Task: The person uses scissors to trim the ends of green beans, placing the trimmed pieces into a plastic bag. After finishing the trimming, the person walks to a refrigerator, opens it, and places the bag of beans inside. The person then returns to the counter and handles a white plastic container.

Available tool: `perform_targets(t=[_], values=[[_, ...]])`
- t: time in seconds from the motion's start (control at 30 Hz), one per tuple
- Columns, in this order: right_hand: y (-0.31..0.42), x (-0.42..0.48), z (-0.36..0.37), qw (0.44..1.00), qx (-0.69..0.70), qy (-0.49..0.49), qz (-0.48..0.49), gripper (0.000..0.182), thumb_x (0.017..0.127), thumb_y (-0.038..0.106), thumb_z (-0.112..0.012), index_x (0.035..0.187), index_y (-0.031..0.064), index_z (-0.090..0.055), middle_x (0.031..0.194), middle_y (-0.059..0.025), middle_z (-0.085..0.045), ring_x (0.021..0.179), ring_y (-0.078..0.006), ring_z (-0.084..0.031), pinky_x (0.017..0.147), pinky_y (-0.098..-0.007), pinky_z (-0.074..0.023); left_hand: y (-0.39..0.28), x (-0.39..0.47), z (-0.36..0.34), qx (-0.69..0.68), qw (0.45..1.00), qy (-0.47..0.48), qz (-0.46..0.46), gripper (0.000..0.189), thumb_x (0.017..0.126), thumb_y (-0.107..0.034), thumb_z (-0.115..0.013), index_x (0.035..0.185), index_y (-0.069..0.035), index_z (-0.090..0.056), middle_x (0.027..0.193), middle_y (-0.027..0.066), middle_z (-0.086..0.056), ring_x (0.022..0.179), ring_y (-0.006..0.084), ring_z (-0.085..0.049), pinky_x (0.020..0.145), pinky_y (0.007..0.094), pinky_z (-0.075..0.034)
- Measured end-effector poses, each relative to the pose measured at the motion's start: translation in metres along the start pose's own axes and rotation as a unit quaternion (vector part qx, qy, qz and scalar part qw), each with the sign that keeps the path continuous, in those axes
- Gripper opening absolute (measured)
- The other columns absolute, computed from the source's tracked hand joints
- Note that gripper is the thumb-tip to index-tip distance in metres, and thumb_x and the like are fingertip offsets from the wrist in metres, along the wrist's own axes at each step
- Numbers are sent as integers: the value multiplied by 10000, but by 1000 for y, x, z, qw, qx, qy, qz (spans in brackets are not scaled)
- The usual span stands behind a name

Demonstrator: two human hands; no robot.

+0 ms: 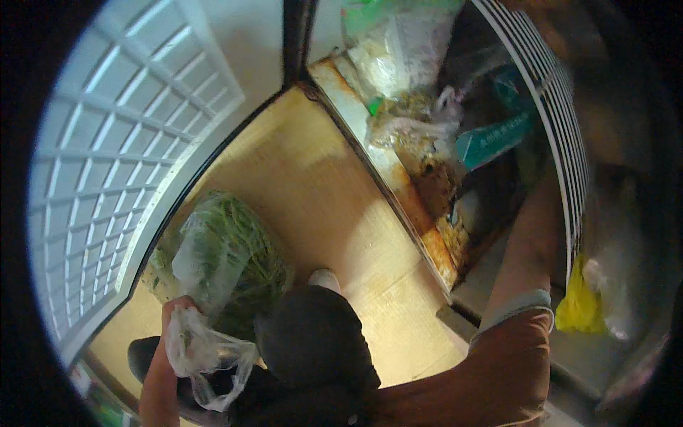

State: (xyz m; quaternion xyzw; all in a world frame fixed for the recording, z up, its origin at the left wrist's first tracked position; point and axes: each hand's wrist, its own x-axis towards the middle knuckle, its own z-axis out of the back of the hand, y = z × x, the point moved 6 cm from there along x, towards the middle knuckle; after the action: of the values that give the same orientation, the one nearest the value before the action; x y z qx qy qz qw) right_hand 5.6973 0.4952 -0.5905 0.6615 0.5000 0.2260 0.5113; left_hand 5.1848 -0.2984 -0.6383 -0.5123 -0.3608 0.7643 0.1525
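My left hand point(180, 305) is closed on the gathered neck of a clear plastic bag point(184, 341), whose loose handles hang over my leg. Beside that hand, a clear plastic bag of leafy green vegetables point(240, 261) rests on the floor; I cannot tell if it is the same bag. My right arm reaches into the dark, rusty interior of an open refrigerator or similar cabinet, beneath a white wire shelf point(552, 107). The right hand itself is out of view. Near that forearm lie a teal package with printing point(493, 139) and a tied clear plastic bag point(416, 125).
The open white door with a ribbed inner panel point(122, 128) stands at left. The cabinet's rusty bottom edge point(411, 197) runs diagonally on the right. A bulging clear bag point(395, 53) sits at the back, and a yellow bag point(581, 304) at far right. My knee point(315, 336) is above the tan floor point(320, 187).
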Motion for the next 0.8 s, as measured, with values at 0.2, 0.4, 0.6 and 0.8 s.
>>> perform_targets(t=[0.2,0.4,0.6,0.8], values=[[7,-33,9,999,-30,18,20,160,958,176,-520,921,72,-635,852,-52,-625,778,-173,-582,681,-301,-496,-10,7,-14,-237,969,45,-53,325,942,-361,-563,769,-86,-554,697,5,-521,598,132,-512,522,311,-452],[-82,-362,6,915,-218,284,-185,167,937,164,-461,872,109,-604,738,-16,-572,704,-141,-523,626,-269,-410,71,21,-31,53,996,69,-31,214,884,-251,-583,877,-45,-641,742,66,-613,701,173,-595,632,351,-493],[64,-678,-168,837,-209,501,69,196,978,-25,-464,1055,2,-643,946,-80,-674,826,-141,-641,784,-283,-539,30,-46,-19,169,984,47,15,239,862,-205,-572,1010,-61,-693,913,183,-683,855,326,-657,816,418,-502],[149,-945,-342,620,-149,676,369,326,857,153,-607,1168,53,-605,1187,-135,-619,1068,-351,-586,970,-458,-431,22,-206,39,271,956,13,-113,295,879,-171,-524,1121,-84,-669,1048,194,-677,992,376,-638,882,467,-492]])
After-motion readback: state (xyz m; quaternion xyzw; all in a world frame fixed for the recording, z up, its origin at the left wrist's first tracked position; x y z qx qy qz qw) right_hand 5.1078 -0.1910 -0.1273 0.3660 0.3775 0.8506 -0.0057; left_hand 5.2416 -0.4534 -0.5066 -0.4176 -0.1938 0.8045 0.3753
